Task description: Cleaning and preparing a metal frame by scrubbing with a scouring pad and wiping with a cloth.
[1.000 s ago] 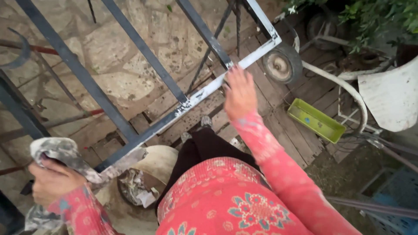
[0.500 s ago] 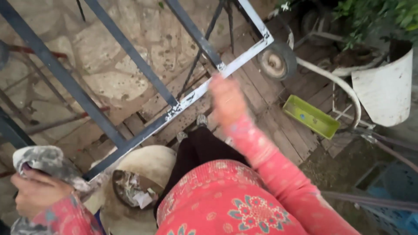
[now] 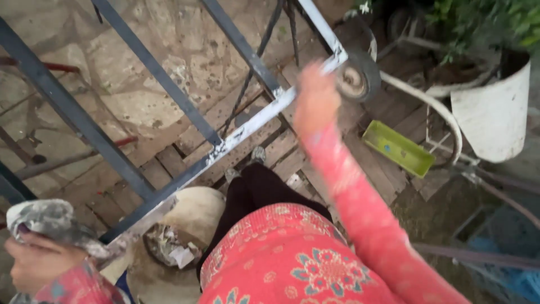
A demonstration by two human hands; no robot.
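My right hand (image 3: pixel 316 101) is up at one o'clock, on the whitened bottom rail (image 3: pixel 247 130) of the metal gate; it's blurred, so I can't tell how those fingers sit. That rail's long axis runs from seven o'clock up to one o'clock, dark bars crossing it toward eleven. Down at eight o'clock, my left hand (image 3: pixel 36 263) has its fingers curled tight around a grey rag (image 3: pixel 53 225), beside the bucket (image 3: pixel 185 225).

Right hand (image 3: pixel 316 100) motion-blurred; left hand (image 3: pixel 35 264) cut by the edge.
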